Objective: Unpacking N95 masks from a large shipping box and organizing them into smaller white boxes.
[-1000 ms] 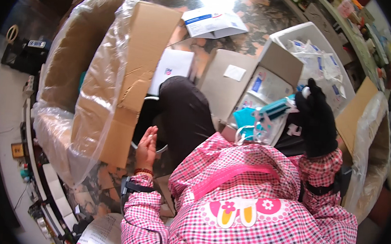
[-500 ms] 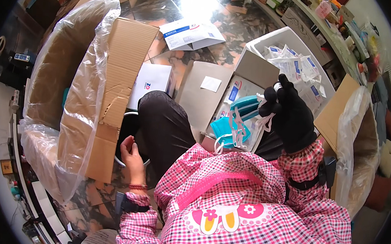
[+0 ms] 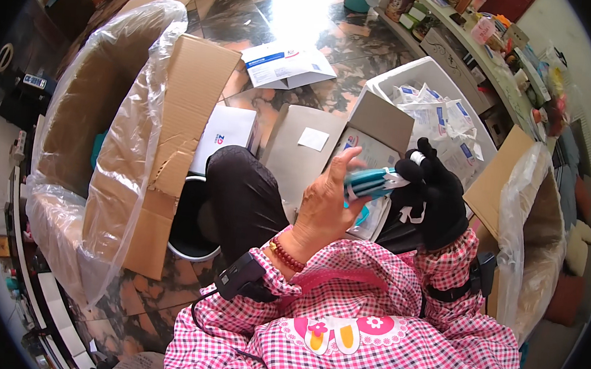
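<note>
A small bundle of teal face masks [image 3: 370,182] with white ear loops is between my two hands, above an open carton. My bare left hand [image 3: 323,204] is closed around the bundle's left end, fingers slightly blurred. In its black glove, my right hand [image 3: 438,204] pinches the right end, and white loops hang beneath its fingers. The carton [image 3: 382,115] sits between my legs with its flap folded out to the left. Flat white-and-blue packets show inside it, partly hidden by my hands and the masks.
A white bin [image 3: 380,84] full of packets stands beyond the carton. Large plastic-lined cardboard boxes flank me, left [image 3: 128,150] and right [image 3: 535,224]. A black-lined bucket [image 3: 191,225] and a white box [image 3: 224,137] are by my left knee. A white carton [image 3: 287,66] lies on the tiled floor ahead.
My left hand has come from beside the bucket across to the masks and taken hold of them. The masks, which hung loosely from my right hand, now lie together as a bundle.
</note>
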A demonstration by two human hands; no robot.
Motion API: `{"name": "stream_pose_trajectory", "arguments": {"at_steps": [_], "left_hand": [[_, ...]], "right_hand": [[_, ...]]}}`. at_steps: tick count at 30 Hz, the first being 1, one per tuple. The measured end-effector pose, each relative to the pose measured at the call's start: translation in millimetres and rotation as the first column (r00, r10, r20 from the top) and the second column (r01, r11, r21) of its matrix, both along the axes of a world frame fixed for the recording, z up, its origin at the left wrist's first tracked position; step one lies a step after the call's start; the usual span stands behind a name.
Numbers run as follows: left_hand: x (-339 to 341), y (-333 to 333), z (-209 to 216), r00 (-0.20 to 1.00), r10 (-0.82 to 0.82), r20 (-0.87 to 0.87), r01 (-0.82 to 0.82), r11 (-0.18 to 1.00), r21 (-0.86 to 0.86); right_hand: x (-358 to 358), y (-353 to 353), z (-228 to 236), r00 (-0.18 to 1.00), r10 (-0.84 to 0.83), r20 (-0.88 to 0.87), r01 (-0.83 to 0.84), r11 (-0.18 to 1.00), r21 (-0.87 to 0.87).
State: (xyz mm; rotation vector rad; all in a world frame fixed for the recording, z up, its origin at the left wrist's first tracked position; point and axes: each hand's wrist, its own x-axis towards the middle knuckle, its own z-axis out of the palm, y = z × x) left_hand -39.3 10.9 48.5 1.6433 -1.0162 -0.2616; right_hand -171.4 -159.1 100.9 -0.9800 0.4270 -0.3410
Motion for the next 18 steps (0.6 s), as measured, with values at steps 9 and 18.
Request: {"name": "stream_pose_trajectory", "arguments": {"at_steps": [9, 18], "left_hand": [[-2, 6, -9, 0.996, -0.026, 0.086, 0.018, 0.996, 0.086], [2, 13, -25, 0.985, -0.047, -0.166, 0.056, 0.997, 0.05]], "right_hand": [[-11, -37, -6, 0.97, 0.116, 0.215, -0.166, 0.959, 0.23], [3, -33, 7, 0.989, 0.136, -0.062, -0.146, 0.784, -0.603]]}}
